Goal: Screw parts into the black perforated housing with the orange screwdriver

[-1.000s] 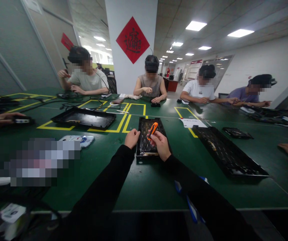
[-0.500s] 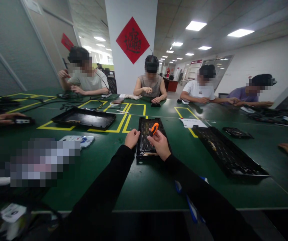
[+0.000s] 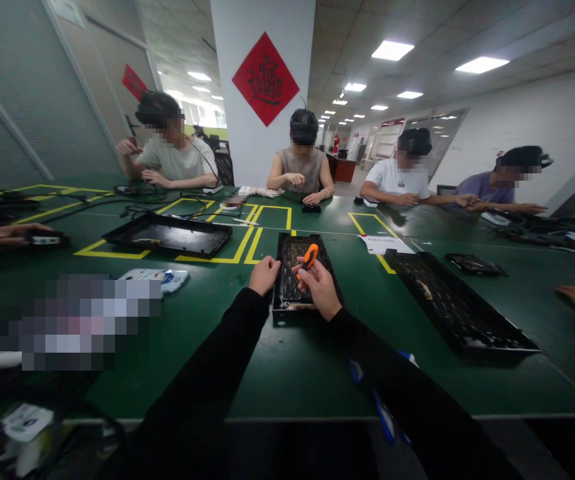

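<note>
An open black plastic casing (image 3: pixel 286 267) lies on the green table in front of me, its ribbed inside facing up. My right hand (image 3: pixel 321 287) is closed around a screwdriver (image 3: pixel 310 255) with an orange and black handle. The handle leans up and away, and the thin shaft slants down into the near left part of the casing. What the tip touches is too small to tell. A pale strip (image 3: pixel 300 307) lies inside along the near wall. My left hand (image 3: pixel 266 275) has its fingers curled and pressed at the casing's left rim.
Another black casing (image 3: pixel 167 235) lies at left, a long one (image 3: pixel 460 303) at right beside a smaller black part (image 3: pixel 473 263). A paper sheet (image 3: pixel 386 245) lies beyond. Several people sit around the table (image 3: pixel 247 387); co-workers' hands reach in at both sides. Cables run along the left.
The fingers of my right hand have shifted slightly on the screwdriver handle. My left hand and the casing stay in place.
</note>
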The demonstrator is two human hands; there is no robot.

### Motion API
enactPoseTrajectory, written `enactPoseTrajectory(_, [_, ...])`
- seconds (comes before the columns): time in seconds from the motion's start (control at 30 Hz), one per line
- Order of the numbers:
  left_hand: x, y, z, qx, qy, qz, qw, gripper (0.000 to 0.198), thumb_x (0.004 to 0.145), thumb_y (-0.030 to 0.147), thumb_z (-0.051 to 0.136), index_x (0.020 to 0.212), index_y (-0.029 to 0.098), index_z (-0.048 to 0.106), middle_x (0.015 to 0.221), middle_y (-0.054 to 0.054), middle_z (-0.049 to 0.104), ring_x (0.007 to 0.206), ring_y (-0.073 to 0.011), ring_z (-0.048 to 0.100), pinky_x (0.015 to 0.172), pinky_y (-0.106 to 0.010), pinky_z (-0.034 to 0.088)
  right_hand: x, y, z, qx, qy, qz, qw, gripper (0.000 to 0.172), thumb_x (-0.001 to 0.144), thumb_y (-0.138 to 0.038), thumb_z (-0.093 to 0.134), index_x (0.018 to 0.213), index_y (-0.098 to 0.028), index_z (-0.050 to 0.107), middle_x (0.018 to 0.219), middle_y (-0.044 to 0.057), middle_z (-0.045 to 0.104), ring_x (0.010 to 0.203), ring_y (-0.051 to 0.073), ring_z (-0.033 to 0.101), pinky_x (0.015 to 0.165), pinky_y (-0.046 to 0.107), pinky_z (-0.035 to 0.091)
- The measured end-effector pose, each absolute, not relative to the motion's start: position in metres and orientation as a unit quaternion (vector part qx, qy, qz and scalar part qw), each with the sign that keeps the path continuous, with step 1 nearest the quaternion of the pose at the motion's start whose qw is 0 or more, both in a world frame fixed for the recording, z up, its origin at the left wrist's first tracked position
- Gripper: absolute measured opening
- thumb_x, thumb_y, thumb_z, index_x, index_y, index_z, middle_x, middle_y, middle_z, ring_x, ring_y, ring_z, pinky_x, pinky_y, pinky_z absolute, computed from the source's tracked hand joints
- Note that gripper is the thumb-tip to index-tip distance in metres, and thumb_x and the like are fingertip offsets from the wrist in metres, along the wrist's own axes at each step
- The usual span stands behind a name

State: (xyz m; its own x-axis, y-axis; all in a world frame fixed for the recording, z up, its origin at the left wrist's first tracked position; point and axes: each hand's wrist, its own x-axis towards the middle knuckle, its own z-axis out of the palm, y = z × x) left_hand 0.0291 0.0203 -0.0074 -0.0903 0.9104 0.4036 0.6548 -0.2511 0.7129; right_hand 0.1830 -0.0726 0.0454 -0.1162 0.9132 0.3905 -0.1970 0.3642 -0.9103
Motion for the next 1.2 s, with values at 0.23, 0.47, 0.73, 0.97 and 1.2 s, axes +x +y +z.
enactPoseTrajectory(0.23, [0.0296, 0.02, -0.0071, 0.657, 0.594, 0.442, 0.141, 0.029, 0.077, 0.036, 0.04, 0.055, 0.018, 0.036, 0.054, 0.003, 0.043, 0.055, -0.0105, 0.041, 0.055, -0.023, 0.03, 0.1822, -0.0728, 0.045, -0.328, -0.586, 0.452, 0.587, 0.038, 0.073, -0.036, 0.056, 0.107, -0.02, 0.053, 0.077, -0.001, 0.054, 0.05, 0.005, 0.044, 0.046, 0.019, 0.038])
enactPoseTrajectory(0.47, [0.0286, 0.0213, -0.0073, 0.664, 0.592, 0.434, 0.142, 0.029, 0.077, 0.037, 0.04, 0.056, 0.018, 0.037, 0.055, 0.002, 0.045, 0.056, -0.0105, 0.042, 0.055, -0.023, 0.029, 0.1856, -0.072, 0.0442, -0.341, -0.61, 0.429, 0.572, 0.037, 0.072, -0.034, 0.059, 0.105, -0.017, 0.056, 0.068, -0.002, 0.051, 0.053, 0.006, 0.044, 0.049, 0.019, 0.037])
enactPoseTrajectory(0.73, [0.0284, 0.0214, -0.0075, 0.663, 0.593, 0.434, 0.14, 0.028, 0.077, 0.036, 0.04, 0.056, 0.018, 0.039, 0.055, 0.002, 0.045, 0.056, -0.0105, 0.042, 0.055, -0.023, 0.03, 0.1844, -0.0693, 0.0451, -0.327, -0.572, 0.456, 0.598, 0.038, 0.065, -0.029, 0.065, 0.099, -0.018, 0.053, 0.088, 0.002, 0.057, 0.061, 0.008, 0.049, 0.048, 0.018, 0.038])
enactPoseTrajectory(0.97, [0.0277, 0.0221, -0.0092, 0.668, 0.587, 0.437, 0.138, 0.028, 0.078, 0.036, 0.04, 0.057, 0.018, 0.039, 0.055, 0.002, 0.045, 0.056, -0.0105, 0.042, 0.055, -0.023, 0.03, 0.1841, -0.0651, 0.0406, -0.325, -0.547, 0.467, 0.614, 0.044, 0.062, -0.029, 0.068, 0.1, -0.019, 0.049, 0.079, 0.001, 0.059, 0.058, 0.008, 0.051, 0.044, 0.018, 0.038])
enactPoseTrajectory(1.2, [0.0269, 0.0245, -0.0131, 0.669, 0.573, 0.453, 0.138, 0.03, 0.077, 0.037, 0.04, 0.055, 0.018, 0.036, 0.054, 0.003, 0.043, 0.054, -0.01, 0.041, 0.054, -0.022, 0.029, 0.1841, -0.0715, 0.0451, -0.31, -0.56, 0.479, 0.6, 0.028, 0.07, -0.03, 0.057, 0.095, -0.016, 0.055, 0.086, 0.004, 0.064, 0.047, 0.005, 0.044, 0.046, 0.02, 0.038])
